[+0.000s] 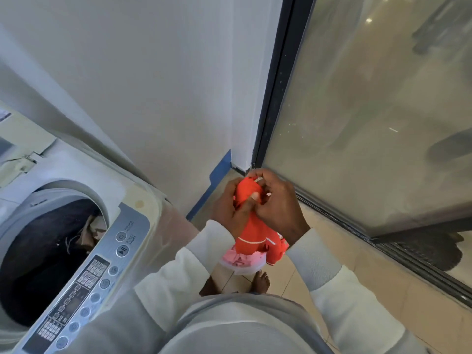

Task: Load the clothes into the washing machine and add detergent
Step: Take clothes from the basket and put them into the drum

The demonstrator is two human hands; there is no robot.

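Note:
A top-loading washing machine (pixel 132 215) stands at the left with its lid up; dark clothes (pixel 46 241) lie inside the drum. To its right, both hands hold a red garment with white trim (pixel 255 238) in the air. My left hand (pixel 231 208) grips its upper part from the left, and my right hand (pixel 277 205) pinches the top from the right. The garment hangs down over a white basin (pixel 242 268) on the floor that holds pink clothes (pixel 236 258). No detergent is visible.
The machine's control panel (pixel 86 284) runs along its near edge. A white wall rises behind, with a blue skirting strip (pixel 217 180). A dark-framed glass door (pixel 357 123) fills the right side. My bare foot (pixel 260 282) stands on the beige tiled floor.

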